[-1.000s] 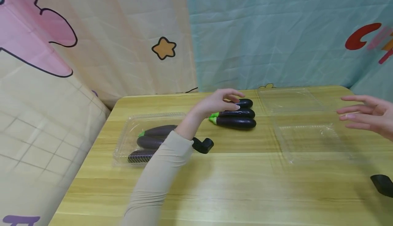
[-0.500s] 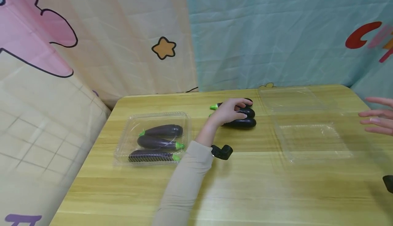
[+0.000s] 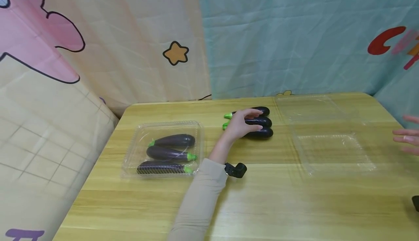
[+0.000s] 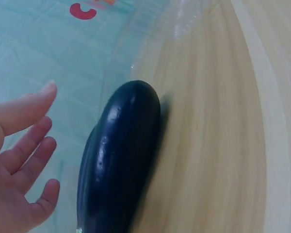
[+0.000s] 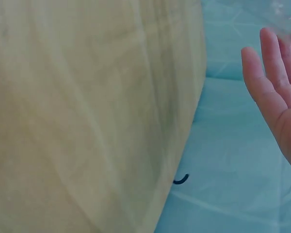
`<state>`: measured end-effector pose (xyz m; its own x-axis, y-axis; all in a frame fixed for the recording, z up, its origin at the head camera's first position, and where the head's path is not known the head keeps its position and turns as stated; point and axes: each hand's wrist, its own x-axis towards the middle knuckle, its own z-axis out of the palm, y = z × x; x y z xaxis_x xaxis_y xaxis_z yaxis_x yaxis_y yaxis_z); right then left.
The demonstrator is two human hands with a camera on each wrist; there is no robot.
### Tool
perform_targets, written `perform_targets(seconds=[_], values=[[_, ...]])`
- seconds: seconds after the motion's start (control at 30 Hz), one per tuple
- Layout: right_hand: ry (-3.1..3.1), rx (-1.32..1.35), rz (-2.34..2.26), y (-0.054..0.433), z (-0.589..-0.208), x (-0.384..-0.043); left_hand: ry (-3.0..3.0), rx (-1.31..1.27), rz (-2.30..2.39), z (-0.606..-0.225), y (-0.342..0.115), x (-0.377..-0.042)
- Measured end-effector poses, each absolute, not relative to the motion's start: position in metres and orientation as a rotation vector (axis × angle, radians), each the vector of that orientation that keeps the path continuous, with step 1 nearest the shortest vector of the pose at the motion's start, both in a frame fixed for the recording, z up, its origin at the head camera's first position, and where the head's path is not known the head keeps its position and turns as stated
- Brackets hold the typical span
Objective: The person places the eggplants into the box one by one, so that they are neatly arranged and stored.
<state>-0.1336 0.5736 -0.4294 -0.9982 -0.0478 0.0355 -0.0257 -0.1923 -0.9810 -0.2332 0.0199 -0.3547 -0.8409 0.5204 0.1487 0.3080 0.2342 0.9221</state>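
Three dark eggplants lie side by side at the middle of the table: a far eggplant (image 3: 264, 110), a middle eggplant (image 3: 266, 122) and a near eggplant (image 3: 263, 133). Over them hovers my left hand (image 3: 239, 126), thumb and fingers spread apart on either side of the middle one. In the left wrist view this hand (image 4: 19, 170) shows a gap from the nearest eggplant (image 4: 121, 155). My right hand (image 3: 407, 135), partly cut off at the right edge, holds nothing. Its fingers look nearly straight in the right wrist view, where the hand (image 5: 281, 92) is again partly cropped.
At the left stands a clear plastic box (image 3: 135, 139) with three eggplants inside, their green stems pointing different ways. An opened clear clamshell container (image 3: 306, 161) lies on the right of the wooden table (image 3: 262, 204). A printed curtain (image 3: 278, 44) hangs behind.
My left hand has shifted right over the eggplants and come down lower, its thumb and fingers spread. The right hand has drawn back to the right. The eggplants have stayed put.
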Motion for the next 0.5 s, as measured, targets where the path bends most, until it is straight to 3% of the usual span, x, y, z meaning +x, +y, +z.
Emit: perform_targets(seconds=[0.23,0.5], values=[[1.927,-0.364,-2.370,0.539,-0.422,-0.113,2.320,0.663,1.840,-0.368,0.024,-0.229],[1.804,-0.565,-2.278,0.523,-0.420,-0.109,2.516,0.586,1.704,-0.380,0.024,-0.225]])
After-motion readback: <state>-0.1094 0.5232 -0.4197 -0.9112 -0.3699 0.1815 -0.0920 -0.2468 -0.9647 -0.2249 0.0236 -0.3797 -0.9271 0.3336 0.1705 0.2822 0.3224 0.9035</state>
